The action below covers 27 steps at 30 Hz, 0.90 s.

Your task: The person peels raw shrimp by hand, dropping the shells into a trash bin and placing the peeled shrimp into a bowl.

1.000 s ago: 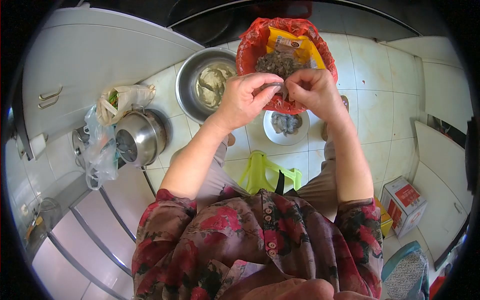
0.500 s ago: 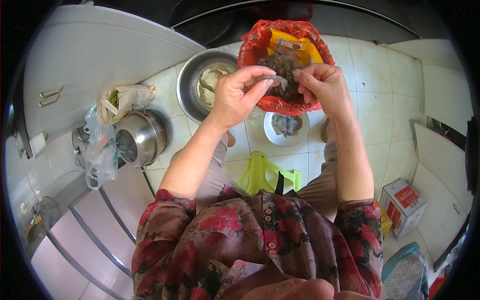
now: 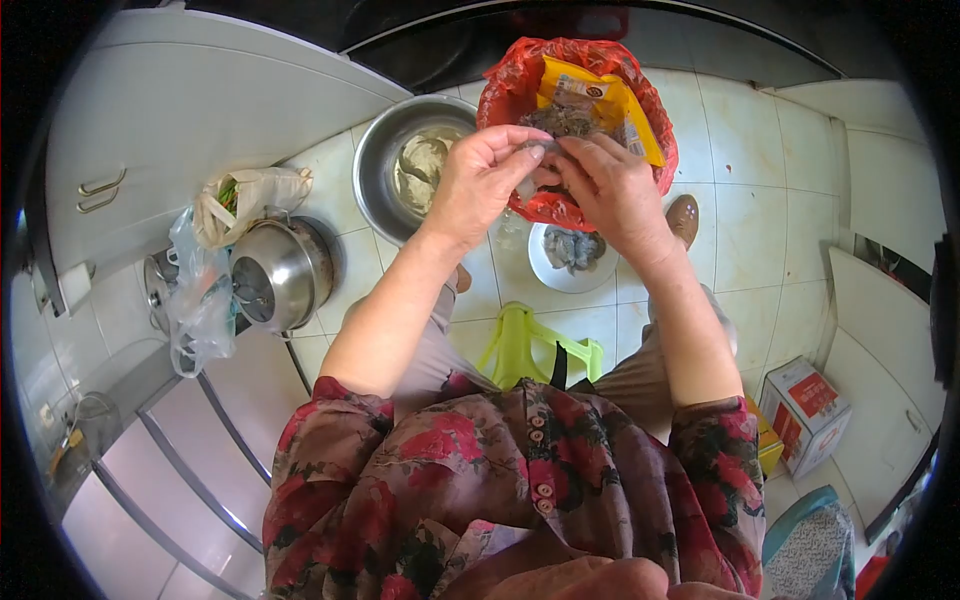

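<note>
Above a bin lined with a red plastic bag, my left hand pinches a grey shrimp between thumb and fingers. My right hand is closed at the shrimp's other end, its fingertips meeting those of the left and partly hiding it. Dark shells and a yellow packet lie in the bin. Just below it, a white bowl holds several peeled grey shrimps. To the left stands a metal basin with water and a few shrimps in it.
A lime-green stool stands between the knees. Farther left are a steel pot, a clear plastic bag and a cloth bag with greens. A carton sits at the lower right by the cabinets.
My right hand has moved left and closed in on the shrimp beside my left hand. My right foot now shows to the right of the bin. The left hand has barely moved.
</note>
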Each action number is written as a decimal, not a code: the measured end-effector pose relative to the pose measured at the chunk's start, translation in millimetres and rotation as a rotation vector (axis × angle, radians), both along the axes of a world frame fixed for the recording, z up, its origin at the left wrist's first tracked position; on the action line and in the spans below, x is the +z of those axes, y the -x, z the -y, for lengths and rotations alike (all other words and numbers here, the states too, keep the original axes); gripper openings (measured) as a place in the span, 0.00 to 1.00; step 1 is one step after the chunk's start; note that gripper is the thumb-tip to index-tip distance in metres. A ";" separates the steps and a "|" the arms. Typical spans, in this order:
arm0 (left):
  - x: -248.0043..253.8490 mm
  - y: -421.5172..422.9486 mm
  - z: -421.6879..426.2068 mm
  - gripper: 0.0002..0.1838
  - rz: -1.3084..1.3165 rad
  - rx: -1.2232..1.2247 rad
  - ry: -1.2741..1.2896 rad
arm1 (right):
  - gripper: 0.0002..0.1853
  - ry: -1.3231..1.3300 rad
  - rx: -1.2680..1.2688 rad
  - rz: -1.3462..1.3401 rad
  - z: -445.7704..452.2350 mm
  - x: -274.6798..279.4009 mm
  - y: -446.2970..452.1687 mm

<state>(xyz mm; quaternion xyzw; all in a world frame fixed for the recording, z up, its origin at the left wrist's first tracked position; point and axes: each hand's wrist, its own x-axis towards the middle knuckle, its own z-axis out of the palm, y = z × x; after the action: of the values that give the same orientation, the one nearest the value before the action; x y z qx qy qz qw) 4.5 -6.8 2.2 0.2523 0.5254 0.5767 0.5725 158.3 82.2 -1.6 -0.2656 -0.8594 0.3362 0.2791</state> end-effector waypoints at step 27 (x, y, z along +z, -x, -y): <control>0.1 -5.6 4.3 0.08 -0.769 -0.196 -0.019 | 0.04 0.026 0.154 0.189 -1.5 -4.9 -3.5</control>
<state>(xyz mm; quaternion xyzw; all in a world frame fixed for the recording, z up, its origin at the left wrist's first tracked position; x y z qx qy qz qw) 10.0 -11.1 2.3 0.5039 0.6695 0.3876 0.3842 161.7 83.7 -6.5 -0.2330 -0.8952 0.3413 0.1667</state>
